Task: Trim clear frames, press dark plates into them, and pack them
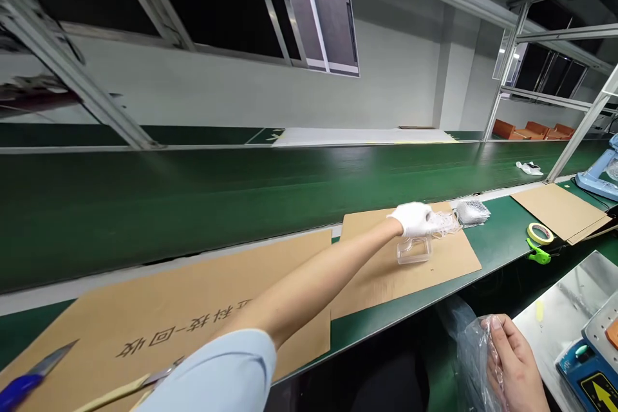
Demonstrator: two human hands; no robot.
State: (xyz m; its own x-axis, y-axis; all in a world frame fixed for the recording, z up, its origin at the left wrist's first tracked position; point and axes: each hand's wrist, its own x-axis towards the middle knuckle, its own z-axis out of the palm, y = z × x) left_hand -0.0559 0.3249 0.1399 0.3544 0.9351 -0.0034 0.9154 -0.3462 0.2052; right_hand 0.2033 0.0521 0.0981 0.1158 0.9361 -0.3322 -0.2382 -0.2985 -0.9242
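Note:
My left hand (412, 219), in a white glove, reaches across the bench to a loose pile of thin whitish-clear pieces (447, 224). Its fingers are curled at the pile's edge, and what they pinch is hidden. Just below the glove, a clear plastic box (414, 250) sits on a cardboard sheet (371, 270). Beyond the pile lies a stack of small clear packets (473, 212) with a dark print. At the lower right, my bare right hand (516, 360) is closed on the edge of a clear plastic bag (470, 360), which hangs in front of the bench.
Another cardboard sheet (212, 290) has scissors and a blue-handled blade (38, 376) on it. A tape roll (539, 233) and a green-handled tool (538, 253) lie rightward. A green conveyor belt (217, 187) runs behind; metal posts rise at both sides. A blue fan (601, 170) stands far right.

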